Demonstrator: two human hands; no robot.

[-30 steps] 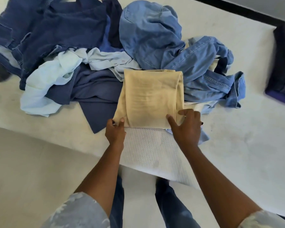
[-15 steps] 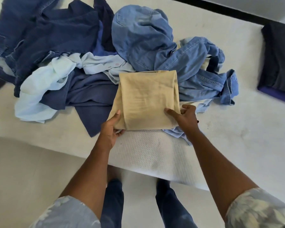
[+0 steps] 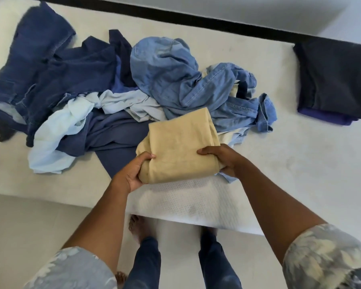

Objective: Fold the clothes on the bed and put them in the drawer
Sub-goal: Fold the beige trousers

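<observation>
A white bed point(image 3: 300, 163) stands on a pale floor, strewn with loose blue clothes point(image 3: 175, 84). At its near edge lies the folded tan garment point(image 3: 179, 147). The left grip point(image 3: 131, 174) curls round its near-left corner and the right grip point(image 3: 223, 161) clasps its right side. The garment's long axis runs away from the person, tilted rightward. No drawer is in view.
</observation>
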